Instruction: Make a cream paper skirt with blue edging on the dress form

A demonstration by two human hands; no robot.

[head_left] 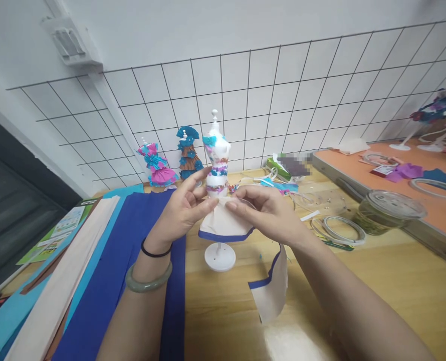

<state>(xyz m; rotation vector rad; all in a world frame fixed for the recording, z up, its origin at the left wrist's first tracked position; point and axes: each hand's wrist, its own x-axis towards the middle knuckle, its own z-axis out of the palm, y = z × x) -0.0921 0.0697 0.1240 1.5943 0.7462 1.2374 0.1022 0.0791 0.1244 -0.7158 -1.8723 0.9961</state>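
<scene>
A small white mannequin (219,150) stands upright on its round base (220,256), with bits of coloured paper stuck to its torso. Around its lower part hangs a cream paper skirt (223,223) with a blue hem. My left hand (187,205) pinches the skirt's top edge at the waist, its fingers partly behind the mannequin. On the other side my right hand (262,208) pinches the same edge between thumb and fingers. Below my right hand, a second cream strip with blue edging (273,288) lies curled on the table.
Long crepe paper sheets (129,250) cover the table's left side. Two dressed mini mannequins (157,165) stand by the wall grid (264,100). To the right are tape rings (343,229), a lidded plastic tub (386,210) and an orange-topped board (396,185) with more pieces.
</scene>
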